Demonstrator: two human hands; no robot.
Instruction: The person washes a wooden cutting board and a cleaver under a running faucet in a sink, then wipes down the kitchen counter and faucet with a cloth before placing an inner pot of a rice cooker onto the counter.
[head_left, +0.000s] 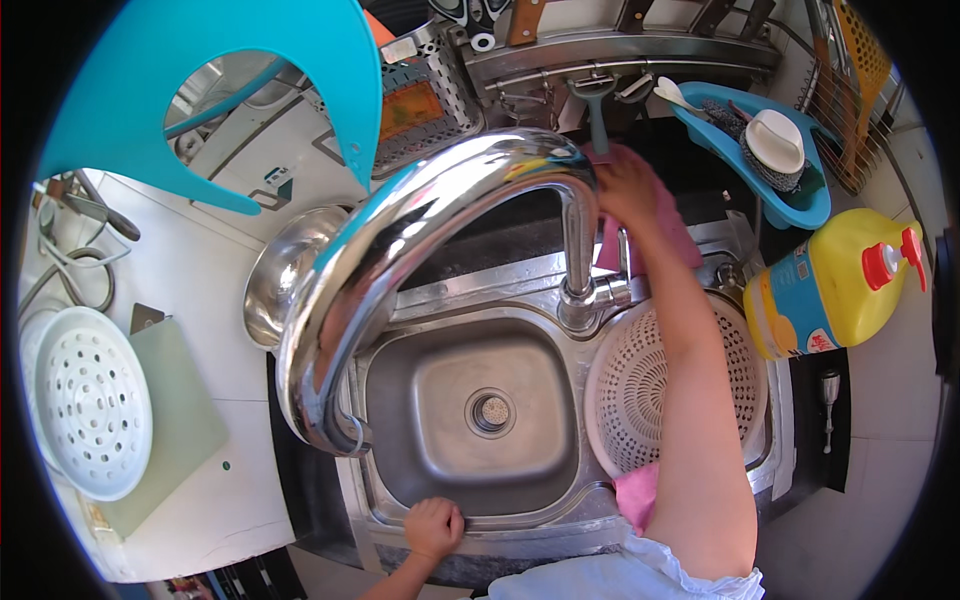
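Observation:
My right hand (628, 187) reaches past the faucet and presses on a pink cloth (670, 214) on the black counter behind the sink. Some of its fingers are hidden behind the chrome gooseneck faucet (420, 195). At the front rim of the stainless steel sink (480, 352), my left hand (435, 527) rests with curled fingers and no object showing in it. Under my right forearm, a light plastic colander (634, 390) sits in the right-hand basin. A second piece of pink cloth (636, 495) lies at the sink's front edge, partly covered by my arm.
A yellow detergent jug (862, 277) with a red pump stands at right. Behind it is a blue caddy (817, 202) with scrubbers. A metal bowl (289, 277) leans left of the faucet. A white perforated tray (94, 405) and a turquoise plastic item (330, 45) are farther left.

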